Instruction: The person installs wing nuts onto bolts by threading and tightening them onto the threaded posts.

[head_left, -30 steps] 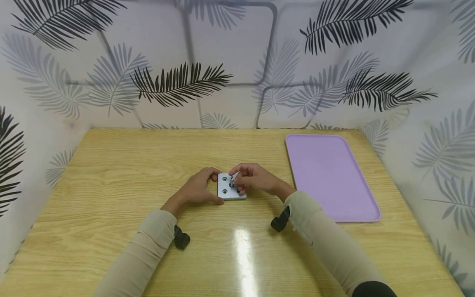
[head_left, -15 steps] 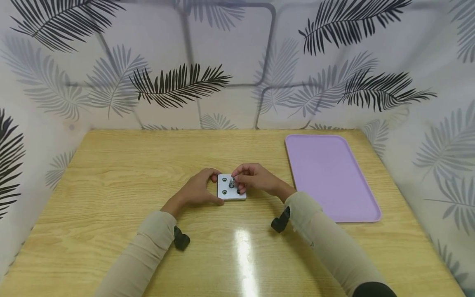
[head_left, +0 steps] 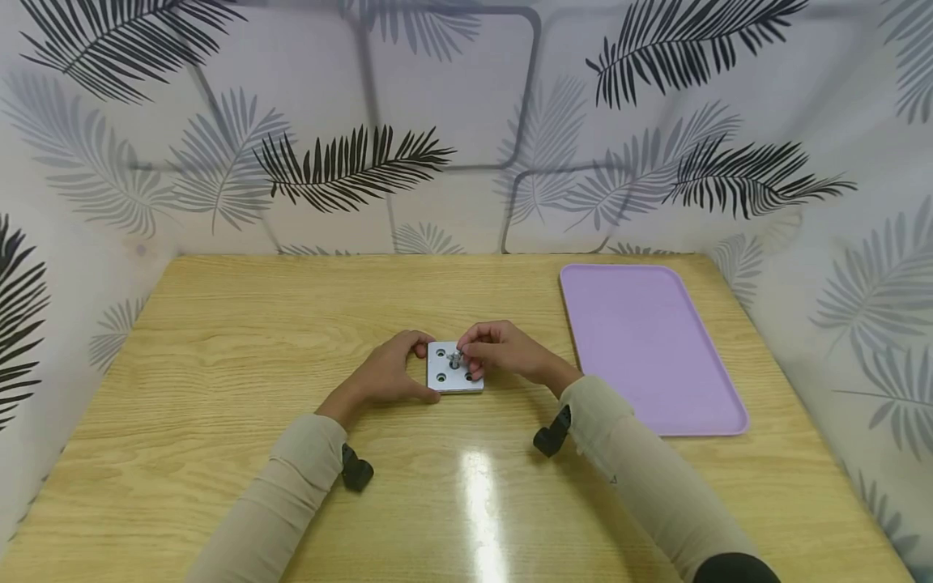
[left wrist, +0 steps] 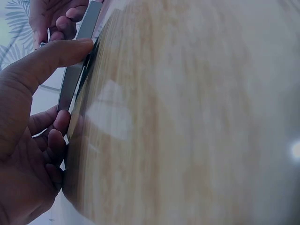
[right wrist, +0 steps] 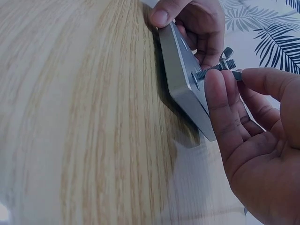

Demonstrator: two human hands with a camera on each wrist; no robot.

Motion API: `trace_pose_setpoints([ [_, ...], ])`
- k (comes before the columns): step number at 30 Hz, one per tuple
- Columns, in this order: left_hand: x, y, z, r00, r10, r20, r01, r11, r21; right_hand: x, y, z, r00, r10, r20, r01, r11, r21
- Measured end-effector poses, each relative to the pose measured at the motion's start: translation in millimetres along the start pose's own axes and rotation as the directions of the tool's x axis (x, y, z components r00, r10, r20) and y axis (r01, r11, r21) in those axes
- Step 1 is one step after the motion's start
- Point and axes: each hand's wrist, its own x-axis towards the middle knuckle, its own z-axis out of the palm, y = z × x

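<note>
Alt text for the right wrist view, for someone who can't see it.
The right hand pinches a wing nut on a threaded bolt rising from a metal plate. The left hand grips the plate; a wood-grain table fills the left.

Silvery plate (head_left: 455,384) and wing nut (right wrist: 227,54), lilac tray (head_left: 649,348), yellow wood-grained table (head_left: 219,364), pale backdrop (head_left: 452,105) with black and grey fronds (head_left: 357,172)

Metal plate (head_left: 455,384) — glossy wood-grain tabletop (head_left: 255,340)

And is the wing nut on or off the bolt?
On: the wing nut surrounds the bolt, whose threaded tip sticks out past it.
</note>
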Motion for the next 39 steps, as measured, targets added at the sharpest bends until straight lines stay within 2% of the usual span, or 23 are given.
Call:
trace_pose_setpoints([
  [17,0.3,1.1,-2.6,1.0,-0.001,0.002,0.001,1.0,-0.003,-0.5,-3.1,0.0,0.999,-0.014,0.033,0.015,1.0,-0.014],
  [27,-0.1,0.9,-1.3,1.0,-0.002,0.006,0.002,1.0,-0.02,0.8,-0.1,-1.3,0.995,-0.067,0.071,0.071,0.996,-0.061],
  [39,-0.4,-0.6,0.8,1.0,-0.002,-0.005,0.002,1.0,-0.015,2.4,0.5,1.2,0.996,-0.059,0.072,0.065,0.995,-0.077],
])
